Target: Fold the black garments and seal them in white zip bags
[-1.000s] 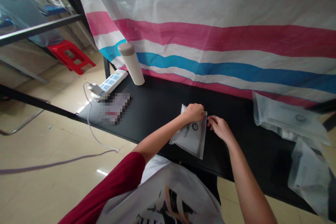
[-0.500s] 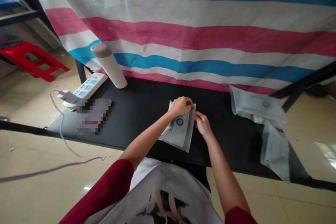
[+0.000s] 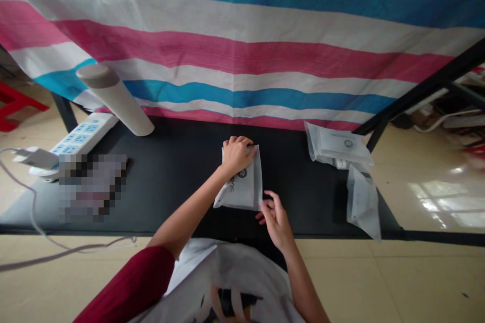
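Note:
A frosted white zip bag [image 3: 246, 189] with a round dark logo and lettering lies flat on the black table in front of me. My left hand [image 3: 238, 155] rests over its far part, fingers spread and bent near the far edge, covering some of the print. Beside the bag's near right corner is my right hand [image 3: 275, 217], fingers apart and loosely curved. Its thumb is at that corner; whether it touches the plastic I cannot tell. The bag looks flat, and its contents are not visible.
Similar frosted bags [image 3: 337, 146] lie at the table's right end, one bag [image 3: 362, 202] over the front edge. On the left are a white bottle [image 3: 117, 101], a power strip [image 3: 81, 136] with a plugged-in charger, and a blurred-out phone-like object [image 3: 94, 184]. A striped sheet [image 3: 235, 55] hangs behind.
My right hand has slid from the bag's upper right edge down to its near right corner. My left hand has gone from pinching the far edge to lying spread on the bag. The view has shifted right.

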Motion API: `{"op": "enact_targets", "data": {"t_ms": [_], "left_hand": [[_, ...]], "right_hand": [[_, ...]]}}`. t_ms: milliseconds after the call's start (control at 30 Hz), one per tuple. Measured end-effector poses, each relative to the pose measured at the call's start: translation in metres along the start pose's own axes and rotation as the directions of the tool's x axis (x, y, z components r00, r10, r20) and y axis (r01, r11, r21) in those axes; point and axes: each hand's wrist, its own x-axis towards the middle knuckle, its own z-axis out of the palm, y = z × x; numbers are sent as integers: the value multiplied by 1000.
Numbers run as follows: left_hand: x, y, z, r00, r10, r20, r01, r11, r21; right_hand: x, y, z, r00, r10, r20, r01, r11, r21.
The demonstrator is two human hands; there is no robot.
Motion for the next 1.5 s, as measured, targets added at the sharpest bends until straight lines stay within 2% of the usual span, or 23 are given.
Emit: {"op": "enact_targets", "data": {"t_ms": [100, 200, 267, 433, 600, 700, 767, 867, 933, 1000, 1067, 1133, 1200, 1333, 1433, 1500], "left_hand": [[-40, 0, -1, 993, 56, -108, -54, 998, 20], [-73, -11, 8, 992, 104, -76, -106, 994, -23], [-85, -21, 16, 990, 131, -42, -133, 990, -55], [-90, -40, 27, 986, 166, -18, -167, 973, -157], [-91, -42, 26, 976, 219, 14, -211, 956, -203], [-91, -41, 25, 967, 251, 33, -240, 952, -191], [-91, -40, 25, 970, 237, 45, -226, 959, -170], [-90, -37, 24, 975, 207, 78, -197, 972, -127], [-90, -35, 23, 973, 203, 109, -194, 977, -91], [-89, -33, 24, 966, 213, 148, -208, 977, -48], [-89, -32, 26, 957, 226, 182, -228, 974, -8], [-89, -31, 28, 953, 231, 196, -238, 971, 16], [-88, -31, 29, 954, 229, 192, -237, 971, 22], [-87, -32, 28, 964, 217, 155, -216, 976, -26], [-88, -36, 24, 971, 218, 99, -201, 967, -158], [-89, -41, 21, 979, 201, 25, -185, 937, -296]], "right_hand": [[19, 0, -9, 999, 1, -40, 2, 997, 75], [40, -2, -13, 1000, -8, -1, 8, 997, 82], [54, -6, -13, 999, -28, 27, 27, 999, 44], [86, -19, -8, 989, -84, 119, 103, 981, -164], [106, -34, 8, 985, -110, 130, 160, 859, -486], [113, -39, 14, 984, -116, 136, 172, 824, -539], [115, -39, 11, 979, -118, 163, 184, 855, -485], [112, -37, -8, 980, -123, 156, 168, 934, -315], [106, -34, -26, 994, -96, 58, 105, 979, -172], [99, -32, -46, 997, -15, -79, 14, 1000, -7], [93, -31, -62, 979, 97, -179, -68, 985, 160], [88, -32, -71, 962, 178, -207, -116, 953, 281], [85, -37, -72, 962, 190, -194, -119, 937, 328], [83, -53, -60, 973, 91, -214, -22, 951, 307], [82, -63, -47, 962, 33, -271, 41, 964, 263], [80, -68, -39, 979, -33, -203, 71, 981, 181]]}}
